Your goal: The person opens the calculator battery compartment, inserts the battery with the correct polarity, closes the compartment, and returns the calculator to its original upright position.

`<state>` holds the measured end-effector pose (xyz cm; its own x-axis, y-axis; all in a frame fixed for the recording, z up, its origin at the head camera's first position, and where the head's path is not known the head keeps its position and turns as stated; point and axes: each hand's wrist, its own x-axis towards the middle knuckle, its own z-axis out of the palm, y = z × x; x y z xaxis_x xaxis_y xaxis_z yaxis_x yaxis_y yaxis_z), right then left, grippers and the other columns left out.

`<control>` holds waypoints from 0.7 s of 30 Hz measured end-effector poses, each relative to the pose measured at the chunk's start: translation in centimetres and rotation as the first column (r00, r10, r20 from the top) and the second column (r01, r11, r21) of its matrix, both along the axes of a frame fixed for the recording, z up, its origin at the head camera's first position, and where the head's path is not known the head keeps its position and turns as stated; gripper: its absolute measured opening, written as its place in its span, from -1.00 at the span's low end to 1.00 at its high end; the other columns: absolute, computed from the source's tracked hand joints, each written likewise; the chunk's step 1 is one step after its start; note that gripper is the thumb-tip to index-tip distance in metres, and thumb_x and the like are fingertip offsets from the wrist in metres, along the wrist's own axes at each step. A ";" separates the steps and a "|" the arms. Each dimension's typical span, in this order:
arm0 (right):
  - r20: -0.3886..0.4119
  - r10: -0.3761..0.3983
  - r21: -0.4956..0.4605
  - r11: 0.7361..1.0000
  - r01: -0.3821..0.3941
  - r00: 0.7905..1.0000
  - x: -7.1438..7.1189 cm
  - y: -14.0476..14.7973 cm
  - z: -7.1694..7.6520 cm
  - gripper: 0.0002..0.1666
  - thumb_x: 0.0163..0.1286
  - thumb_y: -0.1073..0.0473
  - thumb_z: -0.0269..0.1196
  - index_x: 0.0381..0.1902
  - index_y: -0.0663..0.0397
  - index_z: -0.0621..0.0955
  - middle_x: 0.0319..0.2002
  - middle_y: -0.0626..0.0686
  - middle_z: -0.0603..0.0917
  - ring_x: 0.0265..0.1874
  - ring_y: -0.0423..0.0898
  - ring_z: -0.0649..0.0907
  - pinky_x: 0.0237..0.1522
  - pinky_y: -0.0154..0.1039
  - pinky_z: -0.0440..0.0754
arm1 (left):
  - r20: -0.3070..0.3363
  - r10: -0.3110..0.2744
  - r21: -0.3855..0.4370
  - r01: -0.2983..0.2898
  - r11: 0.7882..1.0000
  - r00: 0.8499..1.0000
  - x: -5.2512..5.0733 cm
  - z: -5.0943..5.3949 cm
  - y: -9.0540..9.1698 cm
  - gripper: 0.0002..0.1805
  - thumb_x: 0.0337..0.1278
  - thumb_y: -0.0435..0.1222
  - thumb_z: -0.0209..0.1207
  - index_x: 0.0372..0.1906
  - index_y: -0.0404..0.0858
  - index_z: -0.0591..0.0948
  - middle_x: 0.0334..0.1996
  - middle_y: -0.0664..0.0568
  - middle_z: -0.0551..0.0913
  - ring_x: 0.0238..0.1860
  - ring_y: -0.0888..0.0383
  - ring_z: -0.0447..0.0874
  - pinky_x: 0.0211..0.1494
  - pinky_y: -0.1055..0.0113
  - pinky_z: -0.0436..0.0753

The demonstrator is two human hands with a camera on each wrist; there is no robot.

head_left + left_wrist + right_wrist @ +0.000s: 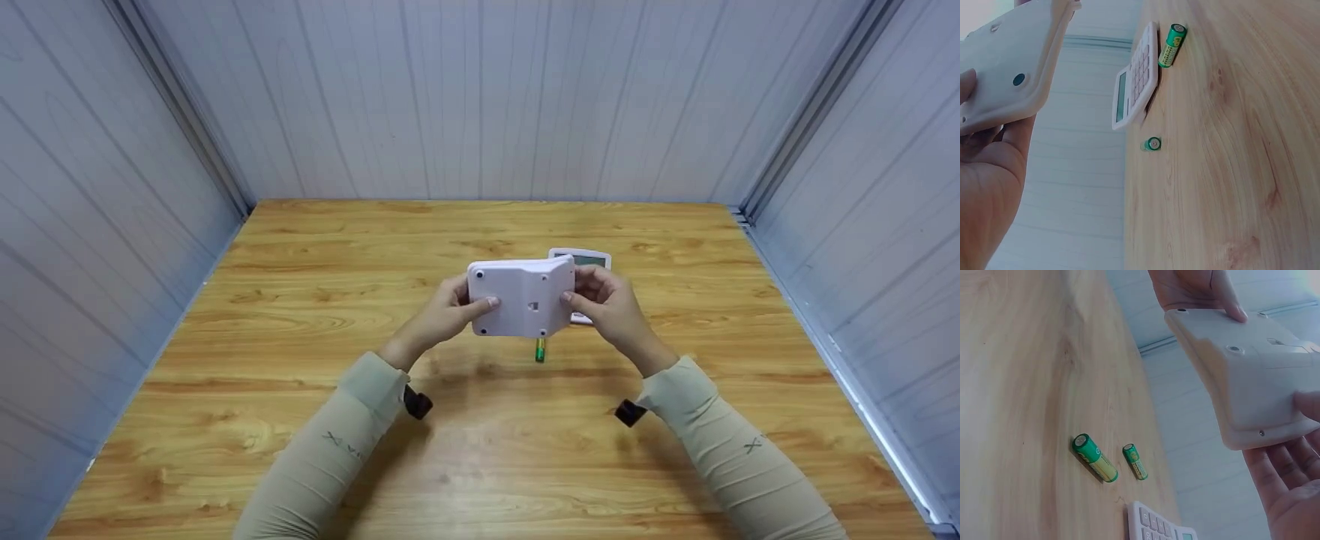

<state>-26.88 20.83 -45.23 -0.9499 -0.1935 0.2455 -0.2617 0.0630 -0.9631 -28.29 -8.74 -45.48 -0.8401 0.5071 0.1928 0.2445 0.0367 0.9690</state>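
Observation:
Both hands hold up a white calculator (pixel 510 300) over the table, its back with small round feet facing me and its keys hidden. My left hand (pixel 448 313) grips the left edge, thumb on the back and fingers beneath. The right hand (pixel 616 313) pinches the opposite edge in the same way. In the right wrist view a seam outlines a cover on the back (pixel 1275 382). Behind and below it, partly hidden, lies a second white calculator (pixel 1139 79) with keys and screen up. Two green-and-yellow batteries (pixel 1095 457) lie near that calculator.
The wooden table (pixel 465 465) is enclosed by pale panel walls (pixel 480 97) at the back and both sides. A smaller battery (pixel 1135 462) lies beside the larger one. Black wrist cameras (pixel 418 403) stick out from both cuffs.

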 end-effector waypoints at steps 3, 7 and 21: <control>0.014 -0.009 0.005 1.000 0.009 1.000 0.0 0.0 -0.2 -0.60 0.48 0.47 0.33 0.23 0.48 0.59 -0.11 -0.06 0.80 -0.15 -0.17 0.78 -0.07 -0.30 0.85 | 0.009 -0.001 0.003 0.001 1.000 1.000 0.0 -0.1 0.1 -0.60 0.54 -0.42 0.19 0.35 -0.48 0.54 0.15 -0.39 0.73 0.14 -0.10 0.79 0.20 -0.07 0.83; 0.025 -0.019 0.007 1.000 0.019 0.999 0.0 -0.2 -0.3 -0.57 0.49 0.46 0.33 0.26 0.49 0.59 -0.11 -0.04 0.79 -0.14 -0.17 0.79 -0.06 -0.26 0.87 | 0.032 0.010 0.026 -0.011 1.000 0.999 0.0 -0.3 0.2 -0.58 0.55 -0.42 0.17 0.37 -0.49 0.53 0.18 -0.41 0.72 0.15 -0.08 0.78 0.22 -0.07 0.82; 0.087 -0.135 -0.017 0.990 0.137 0.987 0.2 -1.3 -0.3 -0.54 0.51 0.42 0.32 0.31 0.46 0.58 -0.10 0.05 0.76 -0.21 -0.23 0.80 -0.15 -0.35 0.85 | 0.246 0.050 0.217 -0.106 0.970 0.968 0.2 -0.1 1.4 -0.55 0.59 -0.47 0.11 0.45 -0.47 0.46 0.28 -0.38 0.69 0.21 -0.08 0.79 0.27 -0.08 0.80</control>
